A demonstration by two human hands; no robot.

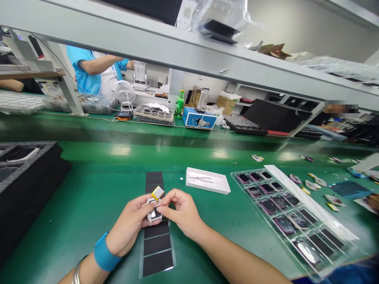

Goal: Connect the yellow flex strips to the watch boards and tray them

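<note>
In the head view, both hands meet low over the green desk (89,189), just above a strip of black pads (156,244) that lies flat on it. The left hand (130,223), with a blue band (103,256) on its wrist, has its grip closed round a small white device (154,215) and holds it clear of the desk. The right hand (180,211) pinches thumb and forefinger on the device's right edge. Just above, a yellow-edged cell (158,193) stands tilted from the top of the device; whether the right fingertips also touch it I cannot tell. The step in hand looks like fitting or seating the cell on the device. By my reading, a further move calls for a steady left hold and a light, exact fingertip press, since both parts are small. A white tray (207,180) sits near, beyond the hands, a clear tray (235,176) of dark parts lies to the right, and black foam (29,177) to the left. A person in blue (89,71) works well apart across the line.
</note>
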